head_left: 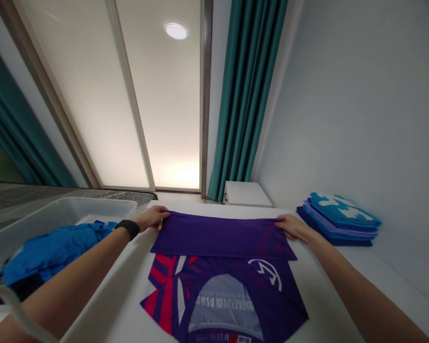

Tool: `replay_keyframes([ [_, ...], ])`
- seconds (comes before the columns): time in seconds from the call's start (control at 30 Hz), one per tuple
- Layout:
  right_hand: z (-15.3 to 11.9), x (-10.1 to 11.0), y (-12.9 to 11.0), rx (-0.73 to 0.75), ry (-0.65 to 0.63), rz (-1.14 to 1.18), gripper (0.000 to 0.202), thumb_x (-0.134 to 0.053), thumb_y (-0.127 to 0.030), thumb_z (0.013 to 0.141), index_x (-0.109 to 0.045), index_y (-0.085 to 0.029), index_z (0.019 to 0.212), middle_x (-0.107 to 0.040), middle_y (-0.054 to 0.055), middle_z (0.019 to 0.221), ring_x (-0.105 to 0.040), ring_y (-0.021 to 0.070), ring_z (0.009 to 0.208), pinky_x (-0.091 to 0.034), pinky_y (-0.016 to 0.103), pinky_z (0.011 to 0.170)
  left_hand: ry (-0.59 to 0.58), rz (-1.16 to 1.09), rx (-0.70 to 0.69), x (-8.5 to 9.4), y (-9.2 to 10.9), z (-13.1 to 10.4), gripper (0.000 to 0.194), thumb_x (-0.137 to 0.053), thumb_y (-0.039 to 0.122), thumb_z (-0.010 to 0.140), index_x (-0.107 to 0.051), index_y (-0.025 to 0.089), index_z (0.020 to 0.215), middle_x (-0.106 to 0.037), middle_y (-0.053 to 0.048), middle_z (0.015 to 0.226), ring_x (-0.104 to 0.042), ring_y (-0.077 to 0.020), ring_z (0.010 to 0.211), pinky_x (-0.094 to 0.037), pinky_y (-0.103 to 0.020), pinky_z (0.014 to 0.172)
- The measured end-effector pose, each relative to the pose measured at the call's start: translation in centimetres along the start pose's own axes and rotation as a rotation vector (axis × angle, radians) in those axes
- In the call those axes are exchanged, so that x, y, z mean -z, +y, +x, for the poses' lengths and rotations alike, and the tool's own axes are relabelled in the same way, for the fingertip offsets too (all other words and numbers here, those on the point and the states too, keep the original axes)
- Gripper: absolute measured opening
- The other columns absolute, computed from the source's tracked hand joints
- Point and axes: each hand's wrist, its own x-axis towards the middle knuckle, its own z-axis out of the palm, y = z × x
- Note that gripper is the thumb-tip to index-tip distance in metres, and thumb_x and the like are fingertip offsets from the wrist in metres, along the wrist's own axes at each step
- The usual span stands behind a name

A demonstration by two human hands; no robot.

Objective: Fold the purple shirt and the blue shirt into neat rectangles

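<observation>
A purple T-shirt [225, 238] with red stripes and white print lies on the white table [321, 295], its far part folded over toward me. At the far left corner of that fold, my left hand [153, 218] pinches the fabric between thumb and fingers; a dark band is on its wrist. My right hand [290, 226] grips the far right corner in the same way. Between the two hands the folded edge is stretched nearly straight. The shirt's neck area and grey inner panel [223, 305] face me at the near side.
On the right, by the wall, stands a stack of folded clothes [339, 219] in blue and lilac. A translucent plastic bin [103, 206] with crumpled blue clothing [57, 250] is at the left. Beyond the table are a white cabinet [248, 193] and a teal curtain [250, 95].
</observation>
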Motion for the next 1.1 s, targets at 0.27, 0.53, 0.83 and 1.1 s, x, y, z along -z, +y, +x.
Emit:
replay_keyframes([
  [0.27,-0.3,-0.6,-2.0,-0.035,0.070,0.244,0.019,-0.057,-0.016,0.084,-0.053,-0.013,0.102,-0.070,0.011,0.087,-0.072,0.0204,0.062,-0.045,0.018,0.034,0.033,-0.189,0.003,-0.3,1.3,0.6,0.023,-0.067,0.032,0.076,-0.051,0.018,0.085,-0.069,-0.004,0.068,-0.073,-0.0237,0.064,-0.059,-0.032,0.060],
  [0.53,1.5,-2.0,-3.4,0.037,0.211,0.365,0.020,-0.052,-0.022,0.091,-0.047,-0.017,0.110,-0.066,0.015,0.109,-0.073,0.0198,0.070,-0.057,0.024,0.045,0.179,-0.229,-0.085,-1.3,1.4,2.3,0.012,-0.053,0.031,0.086,-0.047,0.021,0.090,-0.071,-0.007,0.093,-0.074,-0.0219,0.078,-0.059,-0.030,0.067],
  [0.83,0.6,-2.2,-4.8,0.112,0.233,0.489,0.010,-0.044,-0.022,0.094,-0.042,-0.022,0.105,-0.062,0.014,0.117,-0.073,0.0193,0.079,-0.062,0.032,0.067,0.246,-0.312,-0.176,-1.2,2.8,1.6,0.011,-0.050,0.029,0.088,-0.043,0.021,0.090,-0.065,-0.005,0.100,-0.071,-0.0189,0.084,-0.060,-0.031,0.068],
  [1.1,-0.9,-1.3,-5.4,0.146,0.248,0.542,0.006,-0.038,-0.023,0.096,-0.041,-0.024,0.101,-0.064,0.011,0.114,-0.072,0.0188,0.086,-0.060,0.035,0.081,0.283,-0.414,-0.261,-1.0,3.5,-0.1,0.013,-0.045,0.032,0.091,-0.046,0.021,0.098,-0.062,-0.008,0.114,-0.071,-0.0191,0.090,-0.059,-0.034,0.075],
])
